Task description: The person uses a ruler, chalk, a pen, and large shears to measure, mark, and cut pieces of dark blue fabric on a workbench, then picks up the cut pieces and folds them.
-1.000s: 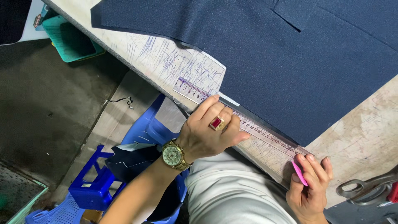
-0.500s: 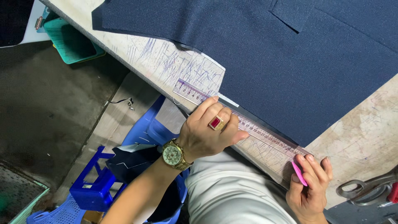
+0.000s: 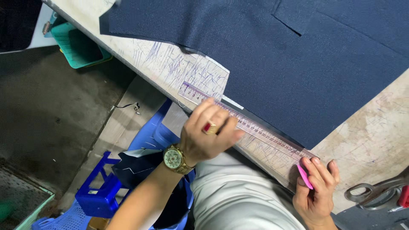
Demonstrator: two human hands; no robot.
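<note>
At the far left, a teal plastic bin is seen on the dark floor, partly hidden by the edge of the worktop; a dark shape in the top left corner is cut off and cannot be made out. At the lower left, a blue plastic stool is seen below the worktop edge, with dark cloth scraps draped over it, and a green-rimmed grating at the bottom left corner is cut by the frame. A large piece of navy fabric is spread across the worktop and runs out of view at the top and right. A pale paper pattern covered with purple pen strokes is partly covered by the fabric. A long clear ruler with purple markings is laid along the near edge of the fabric. The left hand, with a red-stoned ring and a gold wristwatch, is pressed flat on the ruler, fingers spread, nothing being clasped. At the ruler's right end, the right hand is closed around a piece of pink tailor's chalk, pinched between thumb and fingers; its tip is at the ruler's end. At the far right, metal scissors are lying on the worktop, partly cut off, beside a red object too cropped to identify.
</note>
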